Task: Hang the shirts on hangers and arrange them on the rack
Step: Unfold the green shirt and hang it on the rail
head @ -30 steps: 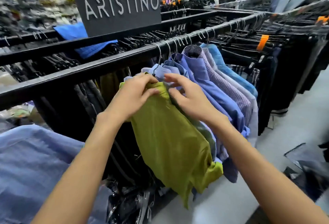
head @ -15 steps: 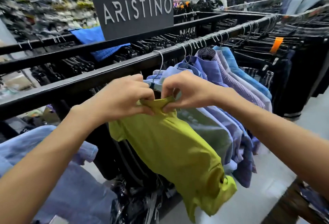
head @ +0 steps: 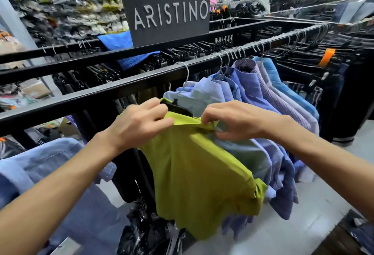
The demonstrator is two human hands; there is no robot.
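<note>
— How far along are you?
— Several blue shirts hang on the rack at centre frame. Your left hand and right hand both pinch the green shirt at its collar (hanger already hooked); one blue shirt waits, lower left.

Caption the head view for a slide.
Both hands, left and right, grip the collar of a green shirt beside blue shirts hanging on the black rack.

Lime-green shirt on black hanger, beside hung blue shirts
</note>
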